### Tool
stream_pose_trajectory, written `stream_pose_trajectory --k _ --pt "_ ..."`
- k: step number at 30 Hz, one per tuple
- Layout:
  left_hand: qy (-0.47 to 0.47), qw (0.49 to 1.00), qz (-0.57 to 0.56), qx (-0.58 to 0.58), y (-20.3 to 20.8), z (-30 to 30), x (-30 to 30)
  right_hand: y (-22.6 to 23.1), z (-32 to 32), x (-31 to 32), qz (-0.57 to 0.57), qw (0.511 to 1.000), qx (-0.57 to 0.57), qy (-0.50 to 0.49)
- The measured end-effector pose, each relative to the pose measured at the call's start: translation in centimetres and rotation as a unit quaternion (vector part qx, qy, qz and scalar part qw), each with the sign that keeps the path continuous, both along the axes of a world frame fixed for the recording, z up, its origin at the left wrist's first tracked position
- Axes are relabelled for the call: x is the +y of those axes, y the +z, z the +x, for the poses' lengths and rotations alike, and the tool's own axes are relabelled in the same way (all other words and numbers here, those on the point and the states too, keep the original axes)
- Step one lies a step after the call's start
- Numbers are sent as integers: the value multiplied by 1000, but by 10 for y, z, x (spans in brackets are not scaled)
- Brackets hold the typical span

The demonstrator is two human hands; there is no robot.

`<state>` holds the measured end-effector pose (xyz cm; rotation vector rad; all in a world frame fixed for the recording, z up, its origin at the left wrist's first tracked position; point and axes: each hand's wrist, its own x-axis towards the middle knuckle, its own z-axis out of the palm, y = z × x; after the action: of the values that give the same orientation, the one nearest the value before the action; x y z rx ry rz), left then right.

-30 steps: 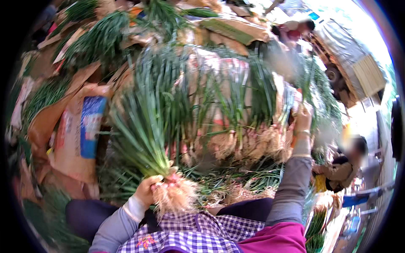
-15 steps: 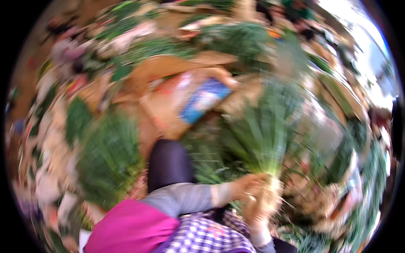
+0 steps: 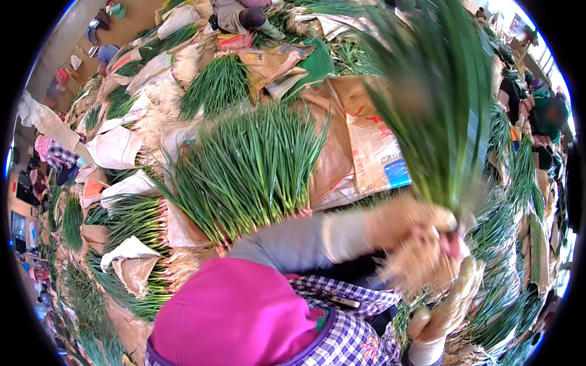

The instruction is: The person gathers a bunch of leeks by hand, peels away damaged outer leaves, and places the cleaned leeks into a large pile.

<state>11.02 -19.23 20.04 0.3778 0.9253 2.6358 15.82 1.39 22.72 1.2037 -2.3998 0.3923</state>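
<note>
My left hand (image 3: 403, 224), in a pale glove, is wrapped around the lower stalks of a bunch of spring onions (image 3: 439, 122). The long green leaves stand upright and fan out above the grip, partly blurred. Stringy pale roots (image 3: 415, 265) hang below it. Just to the right and below the roots, my right hand (image 3: 448, 308), also gloved, has its fingers stretched and thumb apart; whether it touches the roots I cannot tell. Left of the bunch, a wide row of spring onions (image 3: 250, 165) lies with leaves pointing away and stalk ends toward me.
A printed brown sack (image 3: 372, 152) lies between the row and the bunch. More piles of spring onions (image 3: 128, 229) and folded sacks (image 3: 116, 148) fill the left side. Loose greens (image 3: 500, 268) lie at the right. Other people (image 3: 546, 116) sit or bend farther off.
The bunch has come up and to the right, nearer the camera. My right hand has come off the root end and opened. The view has swung left, bringing the row into sight.
</note>
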Motion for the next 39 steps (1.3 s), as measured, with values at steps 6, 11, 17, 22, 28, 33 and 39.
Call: stream_pose_trajectory --k 6,11,17,22,28,33,39 --pt "118 990 -82 -9 -79 56 -159 -20 -10 -8 -128 986 -72 -80" --pt "266 907 -38 -324 -288 134 -188 -73 -6 36 -179 964 -151 -130" --pt "305 836 -71 -451 -391 152 -161 -105 8 75 -215 929 -213 -212" --pt "246 855 -47 -455 -376 141 -170 -121 9 83 -221 911 -241 -250" --pt "97 756 -402 -508 -301 146 -197 -120 7 85 -201 902 -285 -255" --pt "-80 503 -796 -328 -179 99 -214 -134 10 111 -204 890 -287 -290" --pt "22 424 -847 319 -266 -1 -201 -123 5 82 -180 896 -291 -282"
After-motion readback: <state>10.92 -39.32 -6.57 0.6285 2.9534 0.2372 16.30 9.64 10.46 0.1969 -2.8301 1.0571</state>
